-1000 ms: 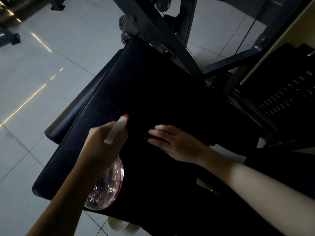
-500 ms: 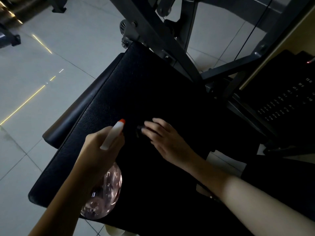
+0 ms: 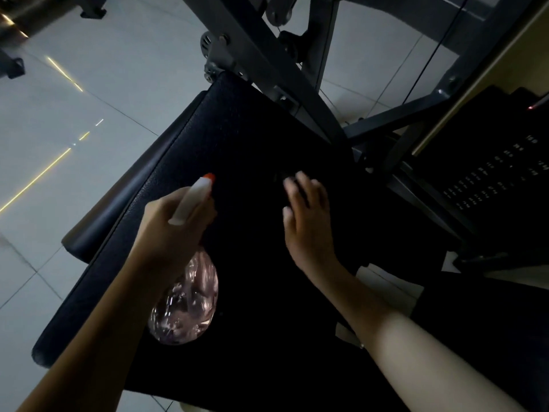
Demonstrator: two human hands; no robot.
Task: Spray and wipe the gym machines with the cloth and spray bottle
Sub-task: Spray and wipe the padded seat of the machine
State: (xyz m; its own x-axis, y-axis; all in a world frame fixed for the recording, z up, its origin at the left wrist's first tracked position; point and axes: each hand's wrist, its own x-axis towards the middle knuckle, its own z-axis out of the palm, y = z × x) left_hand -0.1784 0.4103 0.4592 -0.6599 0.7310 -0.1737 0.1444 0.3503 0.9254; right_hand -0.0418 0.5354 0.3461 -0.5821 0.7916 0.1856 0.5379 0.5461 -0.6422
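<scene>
My left hand (image 3: 169, 230) grips a spray bottle (image 3: 190, 298) with a clear pinkish body and a white head. Its orange nozzle tip (image 3: 209, 176) points out over the black padded seat (image 3: 237, 138) of the gym machine. To the right of the bottle, my right hand (image 3: 309, 224) lies on the pad with its fingers fairly straight. A dark cloth (image 3: 280, 176) barely shows at the fingertips; most of it is lost against the black pad, and the fingers are motion-blurred.
The grey steel frame (image 3: 267, 55) of the machine rises behind the pad. A black weight stack (image 3: 499, 179) with white numbers stands to the right. Pale floor tiles (image 3: 89, 84) spread to the left, and a dark roller pad (image 3: 118, 197) runs along the seat's left side.
My right hand has turned on the pad: its fingers pointed left and now point away from me, a little farther up the seat. The left hand still holds the bottle in much the same place.
</scene>
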